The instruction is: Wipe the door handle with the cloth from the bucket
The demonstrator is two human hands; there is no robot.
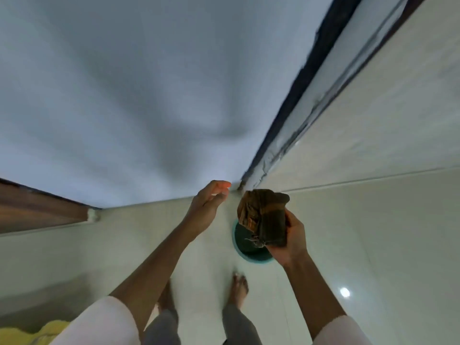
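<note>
My right hand (290, 239) grips a dark brown, bunched cloth (262, 215) and holds it up in front of me. Directly below the cloth, on the floor, sits a teal bucket (249, 256), mostly hidden behind the cloth and my hand. My left hand (207, 202) reaches forward to the left of the cloth, fingers loosely apart and holding nothing. No door handle shows in this view.
A pale wall (124, 95) fills the upper view and meets the light tiled floor (361, 232). A dark door frame edge (311, 78) runs up at right. A brown wooden panel (37, 207) stands at left. My bare feet (240, 287) are below the bucket.
</note>
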